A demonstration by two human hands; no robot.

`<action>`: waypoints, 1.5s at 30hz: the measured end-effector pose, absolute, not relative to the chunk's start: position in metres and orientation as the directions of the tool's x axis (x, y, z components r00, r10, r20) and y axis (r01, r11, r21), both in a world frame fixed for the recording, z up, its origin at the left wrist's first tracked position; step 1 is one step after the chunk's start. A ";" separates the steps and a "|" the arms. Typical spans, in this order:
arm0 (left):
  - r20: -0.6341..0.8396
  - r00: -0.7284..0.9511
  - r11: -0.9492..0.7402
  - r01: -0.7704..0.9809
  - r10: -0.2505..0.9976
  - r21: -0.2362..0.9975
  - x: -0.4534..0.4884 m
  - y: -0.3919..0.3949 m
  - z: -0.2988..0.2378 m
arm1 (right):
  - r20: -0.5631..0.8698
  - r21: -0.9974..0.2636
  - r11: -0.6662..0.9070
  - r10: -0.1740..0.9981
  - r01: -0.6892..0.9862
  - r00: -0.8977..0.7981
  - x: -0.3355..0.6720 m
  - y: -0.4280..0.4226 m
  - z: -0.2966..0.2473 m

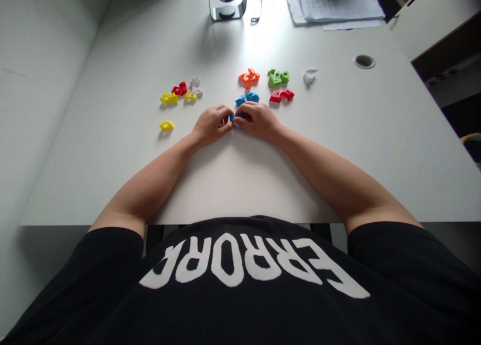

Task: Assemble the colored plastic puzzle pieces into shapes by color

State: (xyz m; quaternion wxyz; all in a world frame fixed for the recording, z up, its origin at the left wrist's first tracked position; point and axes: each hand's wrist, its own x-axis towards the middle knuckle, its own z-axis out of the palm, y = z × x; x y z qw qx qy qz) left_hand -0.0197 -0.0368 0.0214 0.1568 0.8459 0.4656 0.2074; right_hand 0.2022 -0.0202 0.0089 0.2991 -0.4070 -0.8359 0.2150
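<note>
My left hand [213, 124] and my right hand [260, 119] meet over the middle of the white table. Between their fingertips is a small blue plastic piece [232, 118], gripped from both sides and mostly covered by the fingers. Just beyond my right hand lie more blue pieces [252, 97]. Orange pieces [248, 77] are heaped behind these. To the right are red pieces [275, 96] and green pieces [278, 77]. Left of my hands sit yellow pieces [169, 99], dark red pieces [179, 89] and white pieces [195, 85], with a single yellow piece [166, 126] nearer to me.
A lone white piece [310, 75] lies farther right, before a round cable hole [364, 61]. Papers [336, 4] are stacked at the back right. A black device on a clear-framed stand [227, 12] and a thin cord [255, 20] are at the back. A wall [41, 84] borders the left.
</note>
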 end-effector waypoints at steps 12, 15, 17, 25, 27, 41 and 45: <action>0.211 0.482 -0.522 0.719 0.850 0.459 -0.020 -0.036 0.022 | 0.326 -0.604 0.573 0.812 0.553 -0.485 0.202 -0.020 0.008; 0.210 0.483 -0.522 0.717 0.850 0.462 -0.020 -0.036 0.021 | 0.327 -0.606 0.572 0.813 0.552 -0.483 0.202 -0.020 0.008; 0.210 0.483 -0.521 0.716 0.850 0.465 -0.020 -0.036 0.021 | 0.320 -0.608 0.566 0.816 0.557 -0.481 0.202 -0.020 0.008; 0.218 0.479 -0.522 0.712 0.850 0.470 -0.020 -0.036 0.020 | 0.311 -0.601 0.563 0.818 0.567 -0.483 0.202 -0.020 0.008; 0.218 0.479 -0.521 0.709 0.851 0.475 -0.020 -0.036 0.020 | 0.314 -0.600 0.565 0.817 0.566 -0.483 0.202 -0.020 0.008; 0.226 0.485 -0.530 0.698 0.845 0.482 -0.020 -0.036 0.021 | 0.316 -0.605 0.566 0.817 0.561 -0.483 0.202 -0.020 0.009; 0.231 0.486 -0.534 0.698 0.843 0.477 -0.020 -0.037 0.021 | 0.317 -0.600 0.570 0.814 0.562 -0.487 0.202 -0.021 0.010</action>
